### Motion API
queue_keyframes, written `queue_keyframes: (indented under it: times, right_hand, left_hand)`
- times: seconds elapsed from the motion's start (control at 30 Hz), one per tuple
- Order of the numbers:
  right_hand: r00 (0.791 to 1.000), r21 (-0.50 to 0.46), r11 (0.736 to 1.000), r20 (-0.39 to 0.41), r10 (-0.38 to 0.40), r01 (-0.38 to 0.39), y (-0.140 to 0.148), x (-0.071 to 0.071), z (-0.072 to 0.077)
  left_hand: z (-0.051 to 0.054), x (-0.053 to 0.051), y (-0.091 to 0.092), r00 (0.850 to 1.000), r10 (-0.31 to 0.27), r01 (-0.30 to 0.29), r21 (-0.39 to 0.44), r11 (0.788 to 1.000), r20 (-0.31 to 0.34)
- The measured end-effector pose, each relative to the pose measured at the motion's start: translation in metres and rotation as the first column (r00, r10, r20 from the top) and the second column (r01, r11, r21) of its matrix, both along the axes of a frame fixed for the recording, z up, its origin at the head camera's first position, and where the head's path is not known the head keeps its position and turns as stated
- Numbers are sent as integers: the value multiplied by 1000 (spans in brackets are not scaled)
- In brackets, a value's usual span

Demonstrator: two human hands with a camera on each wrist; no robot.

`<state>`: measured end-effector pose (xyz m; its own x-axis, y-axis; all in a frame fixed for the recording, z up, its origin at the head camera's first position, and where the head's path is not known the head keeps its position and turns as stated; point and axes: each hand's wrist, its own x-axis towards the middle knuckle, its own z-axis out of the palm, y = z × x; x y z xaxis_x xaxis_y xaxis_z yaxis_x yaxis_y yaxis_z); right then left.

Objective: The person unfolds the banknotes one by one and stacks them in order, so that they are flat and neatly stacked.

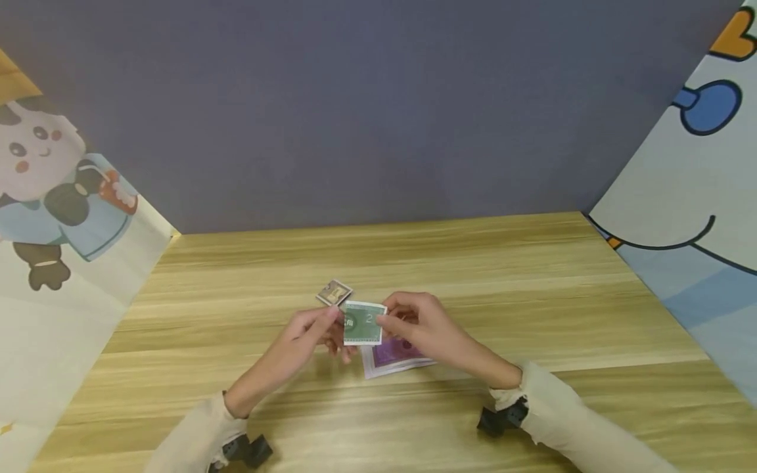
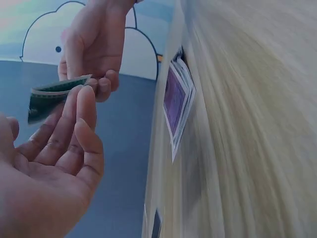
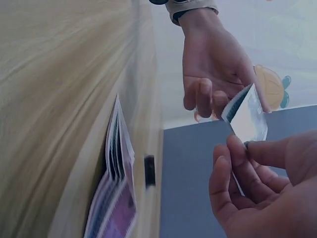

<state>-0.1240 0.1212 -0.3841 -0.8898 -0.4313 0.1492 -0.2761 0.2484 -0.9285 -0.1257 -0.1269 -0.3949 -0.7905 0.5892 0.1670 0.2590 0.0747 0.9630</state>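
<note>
A green banknote (image 1: 363,332), folded into a small square with a "2" on it, is held up above the table between both hands. My left hand (image 1: 304,334) pinches its left edge, thumb in front and fingers behind. At the right edge, my right hand (image 1: 426,325) pinches it between thumb and fingers. In the left wrist view, the folded layers of the green banknote (image 2: 45,106) stand slightly apart. Below the right hand lies a small pile of paper notes with a purple banknote (image 1: 393,355) on top, partly covered by that hand.
A small brown and beige square (image 1: 334,293) lies on the wooden table (image 1: 236,276) just beyond the left hand. A dark grey panel (image 1: 378,118) rises behind the table, and printed cartoon panels stand at left and right.
</note>
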Motion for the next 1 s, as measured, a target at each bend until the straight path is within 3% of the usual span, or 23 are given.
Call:
queue_keyframes:
  times: [0.23,0.53,0.8,1.0]
  right_hand:
    - [987,50,999,-163,-7,15,15,4,9]
    - [971,91,992,-231,-61,83,20,10,10]
    - [978,50,992,-181,-106,117,26,13,8]
    - [972,35,985,-174,-161,169,40,13,12]
  left_hand:
    - [0,-3,21,990,-108,109,-7,994,85]
    - [-5,-2,43,977,-193,189,50,981,90]
    - [-2,-1,36,989,-125,126,-12,992,84]
    - [2,-3,22,998,-28,30,-43,999,48]
